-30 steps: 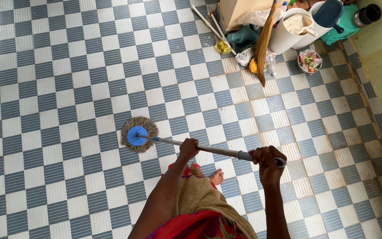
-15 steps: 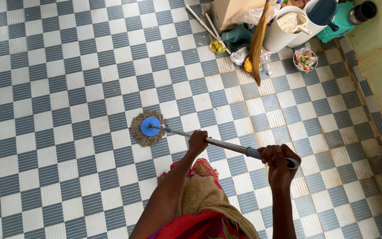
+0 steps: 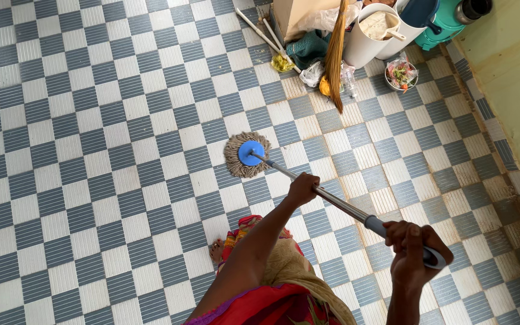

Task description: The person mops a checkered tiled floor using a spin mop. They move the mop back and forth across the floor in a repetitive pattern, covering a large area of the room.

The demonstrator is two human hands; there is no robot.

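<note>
A mop with a round string head (image 3: 247, 154) and blue disc lies flat on the checkered tile floor (image 3: 91, 150). Its metal handle (image 3: 338, 206) slants down to the right. My left hand (image 3: 303, 188) grips the handle at its middle. My right hand (image 3: 413, 247) is closed around the grey grip at the handle's upper end. A bare foot (image 3: 216, 250) shows below the mop head, beside red and tan clothing.
At the top stand a broom (image 3: 334, 54), white buckets (image 3: 373, 27), a teal container (image 3: 446, 21), a cardboard box (image 3: 299, 15), a small bowl (image 3: 401, 74) and loose sticks (image 3: 263, 36). A yellow-green wall (image 3: 513, 72) runs along the right.
The mop head has slid up and to the right across the tiles, towards the clutter by the wall. Both hands kept their grip and moved with it.
</note>
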